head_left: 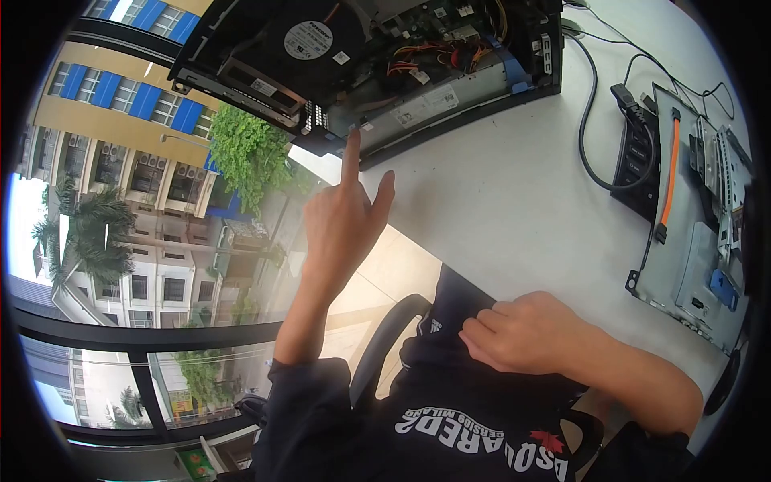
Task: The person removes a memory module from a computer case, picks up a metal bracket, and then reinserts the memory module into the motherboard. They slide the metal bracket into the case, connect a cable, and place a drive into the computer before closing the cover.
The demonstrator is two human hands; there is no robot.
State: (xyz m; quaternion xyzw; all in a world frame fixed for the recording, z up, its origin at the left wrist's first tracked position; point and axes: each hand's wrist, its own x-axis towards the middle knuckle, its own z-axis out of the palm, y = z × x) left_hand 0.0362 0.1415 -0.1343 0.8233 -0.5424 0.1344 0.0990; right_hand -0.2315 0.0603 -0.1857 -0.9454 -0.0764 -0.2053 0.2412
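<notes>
An open desktop computer case (385, 149) stands at the top of the head view, its inside showing. My left hand (341, 217) reaches up to its lower edge. The index finger is stretched out, its tip at the end of a silver metal unit (426, 106) with a white label. Its thumb is spread away and the other fingers are curled under. Inside the case are a black fan (309, 40) and bundled coloured wires (438, 60). My right hand (522, 333) is closed in a fist near the table's front edge, with nothing visible in it.
A removed metal panel (671, 265) carrying an orange cable (670, 173) lies at the right of the white table (490, 209). Beside it are a black cable (590, 145) and a dark keyed device (634, 165). A chair (385, 345) is below; windows line the left.
</notes>
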